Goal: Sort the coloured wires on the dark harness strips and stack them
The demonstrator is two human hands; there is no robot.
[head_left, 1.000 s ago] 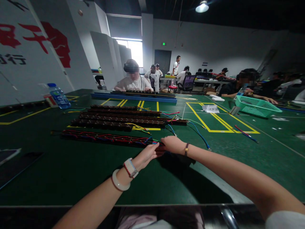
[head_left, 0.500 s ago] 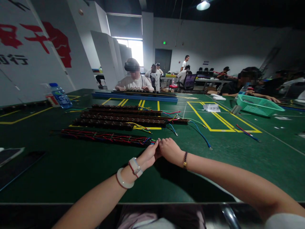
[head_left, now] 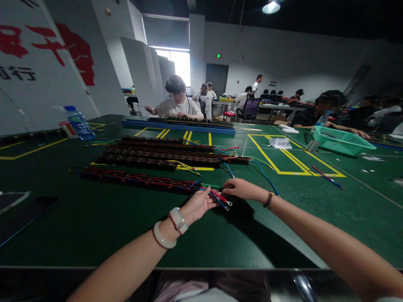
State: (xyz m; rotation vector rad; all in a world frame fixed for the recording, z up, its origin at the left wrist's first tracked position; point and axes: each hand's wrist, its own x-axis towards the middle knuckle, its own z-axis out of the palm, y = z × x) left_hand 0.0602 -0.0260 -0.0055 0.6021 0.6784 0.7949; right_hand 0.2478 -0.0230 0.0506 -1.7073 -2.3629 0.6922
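Note:
My left hand [head_left: 197,204], with a watch and a pale bangle at the wrist, is closed on red and blue wires [head_left: 219,197]. Their metal ring terminals stick out past the fingers. These wires come from the right end of a long dark strip [head_left: 141,179] laced with red and blue wiring. Close by, my right hand [head_left: 244,189] pinches at the tip of a green wire [head_left: 211,186]; its fingertips are partly hidden, and the grip is unclear. Under it lies a black, block-like piece [head_left: 247,209], mostly in shadow.
Several similar dark strips [head_left: 157,156] lie beyond, their loose wires trailing right. A green basket [head_left: 343,140] stands at the right, a water bottle [head_left: 78,122] at the left. A phone-like dark slab [head_left: 28,218] lies near left. A person [head_left: 178,102] sits opposite.
My right hand has moved right, away from my left hand. The red and blue wire ends now show between the hands. My left hand's fingers have loosened and turned upward slightly.

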